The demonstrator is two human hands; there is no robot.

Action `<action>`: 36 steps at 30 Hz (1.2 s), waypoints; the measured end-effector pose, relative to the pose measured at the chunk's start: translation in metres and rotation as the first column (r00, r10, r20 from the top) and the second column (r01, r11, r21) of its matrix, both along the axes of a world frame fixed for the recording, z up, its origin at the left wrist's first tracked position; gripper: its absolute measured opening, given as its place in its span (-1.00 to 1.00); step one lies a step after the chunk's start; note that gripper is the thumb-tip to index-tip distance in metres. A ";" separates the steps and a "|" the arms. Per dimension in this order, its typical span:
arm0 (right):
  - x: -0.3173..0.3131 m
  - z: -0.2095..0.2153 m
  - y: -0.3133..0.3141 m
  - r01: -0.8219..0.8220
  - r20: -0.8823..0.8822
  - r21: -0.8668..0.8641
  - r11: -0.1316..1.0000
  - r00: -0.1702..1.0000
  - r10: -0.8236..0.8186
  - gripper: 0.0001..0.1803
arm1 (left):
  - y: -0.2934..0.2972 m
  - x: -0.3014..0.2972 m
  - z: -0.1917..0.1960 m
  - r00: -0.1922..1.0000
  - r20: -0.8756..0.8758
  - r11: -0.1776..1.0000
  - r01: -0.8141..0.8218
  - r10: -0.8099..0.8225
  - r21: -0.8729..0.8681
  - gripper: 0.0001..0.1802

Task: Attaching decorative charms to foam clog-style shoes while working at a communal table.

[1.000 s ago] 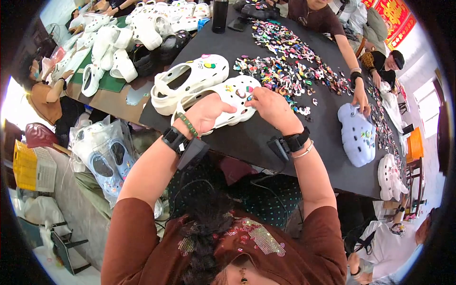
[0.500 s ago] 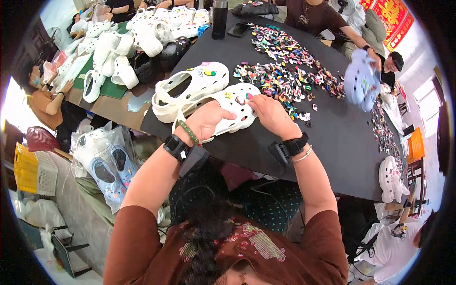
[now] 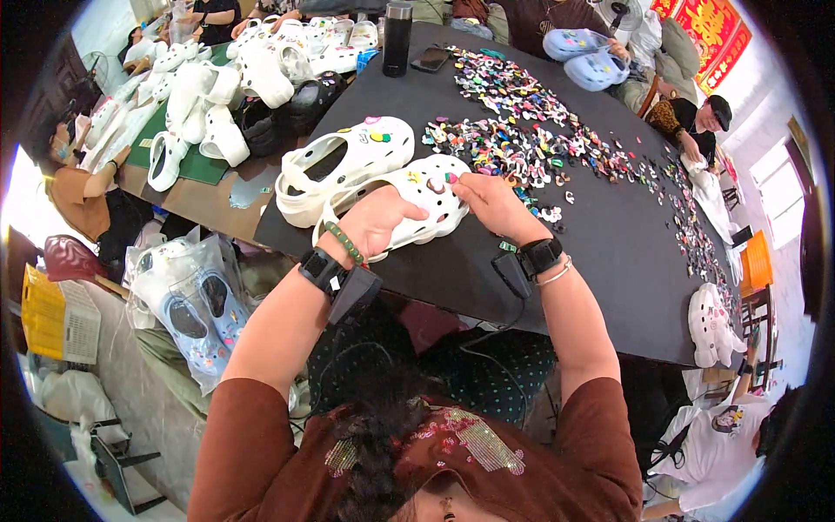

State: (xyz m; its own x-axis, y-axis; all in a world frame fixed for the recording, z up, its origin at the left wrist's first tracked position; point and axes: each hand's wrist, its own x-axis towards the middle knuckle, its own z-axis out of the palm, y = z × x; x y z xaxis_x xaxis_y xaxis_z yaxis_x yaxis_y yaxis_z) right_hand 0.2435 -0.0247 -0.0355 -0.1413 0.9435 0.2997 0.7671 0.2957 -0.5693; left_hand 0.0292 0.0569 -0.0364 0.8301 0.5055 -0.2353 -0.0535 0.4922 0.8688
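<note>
Two clogs [image 3: 424, 196] on the worktop [image 3: 591, 261]: left hand [image 3: 374, 217] grasping the nearer, right hand [image 3: 498, 204] touching its toe [image 3: 449, 198], hold unclear.

Hands [image 3: 380, 221]: 2 | white clogs [image 3: 439, 228] at hands: 2 | blue clogs [image 3: 596, 71] beyond, right: 2 | bottle [image 3: 397, 39] beyond: 1 | phone [image 3: 430, 60] beyond: 1

The nearer white clog [image 3: 435, 196] looks like smooth, matt moulded foam, the small charms [image 3: 522, 148] glossy plastic, the table [image 3: 583, 278] smooth and matt, the bag [image 3: 209, 252] crinkled, shiny clear plastic.
</note>
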 end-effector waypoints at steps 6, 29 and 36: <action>-0.013 -0.008 -0.005 -0.027 0.552 0.259 0.965 0.824 -0.125 -0.84 | -0.001 0.001 -0.009 1.000 0.029 0.998 -0.005 0.003 0.056 -0.45; 0.048 -0.020 -0.015 0.246 -0.661 -0.301 0.922 0.642 -0.387 -0.62 | 0.004 -0.002 -0.002 1.000 -0.018 1.000 0.010 -0.009 0.022 -0.48; 0.063 -0.004 -0.025 0.411 -0.545 -0.240 0.880 0.693 -0.472 -0.60 | -0.003 0.001 0.003 0.995 -0.055 0.995 -0.079 0.083 0.067 -0.51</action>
State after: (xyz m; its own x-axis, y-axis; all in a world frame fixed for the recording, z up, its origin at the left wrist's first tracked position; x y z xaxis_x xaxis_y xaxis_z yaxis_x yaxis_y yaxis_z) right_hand 0.3068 -0.0494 -0.0398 0.4671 0.8795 0.0915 0.3154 -0.0691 -0.9464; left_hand 0.0302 0.0537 -0.0330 0.7718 0.5864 -0.2460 -0.0402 0.4311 0.9014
